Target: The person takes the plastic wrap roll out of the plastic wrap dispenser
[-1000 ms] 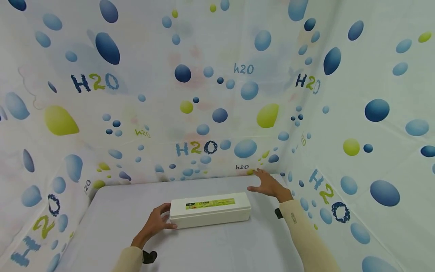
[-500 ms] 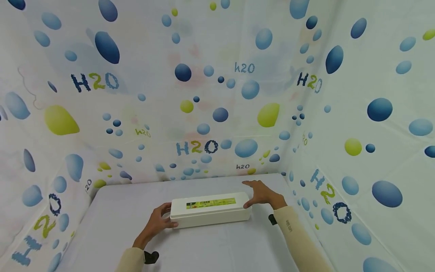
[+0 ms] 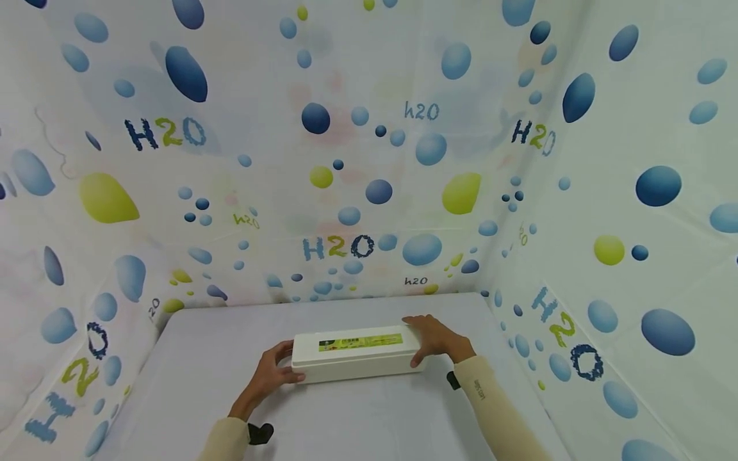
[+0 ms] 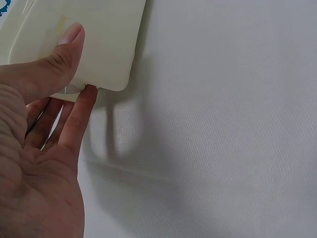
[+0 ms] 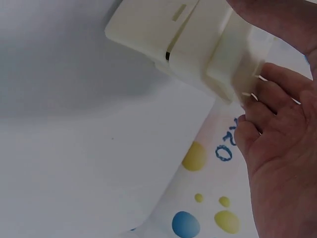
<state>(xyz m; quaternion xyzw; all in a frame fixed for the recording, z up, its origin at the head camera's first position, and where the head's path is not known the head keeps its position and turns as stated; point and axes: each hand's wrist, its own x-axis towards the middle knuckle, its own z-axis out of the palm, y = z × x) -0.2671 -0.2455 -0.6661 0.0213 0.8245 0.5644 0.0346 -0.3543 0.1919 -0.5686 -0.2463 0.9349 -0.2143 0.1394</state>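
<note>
A long white plastic box (image 3: 357, 370) with a lid lies across the table, a yellow-green label (image 3: 360, 343) on its top. My left hand (image 3: 270, 372) holds its left end, thumb along the front and fingers behind. The left wrist view shows that thumb laid on the box (image 4: 106, 44), the fingertips at its end edge. At the opposite end, my right hand (image 3: 434, 339) has the thumb on the front corner and the fingers over the back. In the right wrist view, curled fingers (image 5: 267, 111) meet the end of the box, where a seam and a small dark slot show.
A white cloth covers the table (image 3: 346, 422). Curtains (image 3: 369, 160) printed with blue and green drops and "H2O" stand behind and on both sides, close to the table's back edge. Dark wrist mounts (image 3: 261, 434) sit under the sleeves.
My right hand has come down and left from above the table's right side onto the box's right end. The left hand keeps its hold; the box has stayed about where it was.
</note>
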